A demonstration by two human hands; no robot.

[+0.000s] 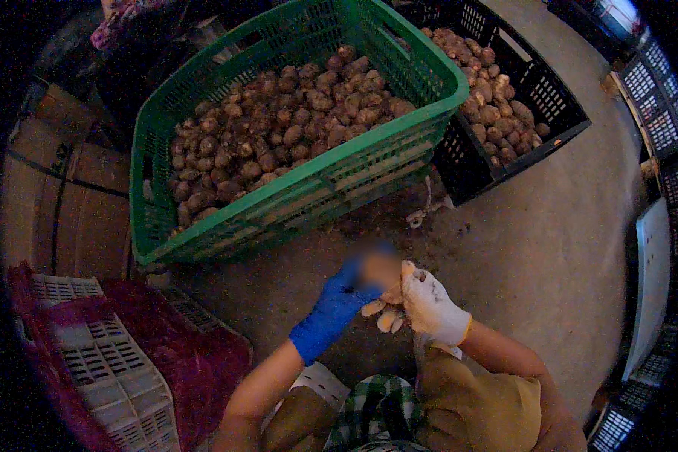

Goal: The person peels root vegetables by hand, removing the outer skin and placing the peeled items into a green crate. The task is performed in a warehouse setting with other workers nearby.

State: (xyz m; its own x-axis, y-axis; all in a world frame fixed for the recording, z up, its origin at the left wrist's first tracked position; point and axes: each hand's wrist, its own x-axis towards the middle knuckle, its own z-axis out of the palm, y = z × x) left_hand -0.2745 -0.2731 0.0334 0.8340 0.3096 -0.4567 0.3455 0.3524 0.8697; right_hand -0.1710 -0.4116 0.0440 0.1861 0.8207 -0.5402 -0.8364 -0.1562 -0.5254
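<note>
My left hand (330, 308) wears a blue glove, with its fingers raised toward a blurred patch above the floor (294, 305). My right hand (432, 302), in a white knit glove with a yellow cuff, meets it from the other side. Its fingertips look stained tan. The blur covers whatever lies between the hands, a tan shape with no clear outline, so I cannot tell what either one holds. Just beyond them stands a green plastic crate (316, 195) heaped with small brown taro corms (294, 135).
A black plastic crate (520, 178) with more corms (500, 107) stands behind on the right. Cardboard boxes (93, 220) are at left, above a white plastic crate (118, 361) partly covered by dark red mesh (175, 344). Black crates (655, 101) and a pale panel (650, 288) line the right side.
</note>
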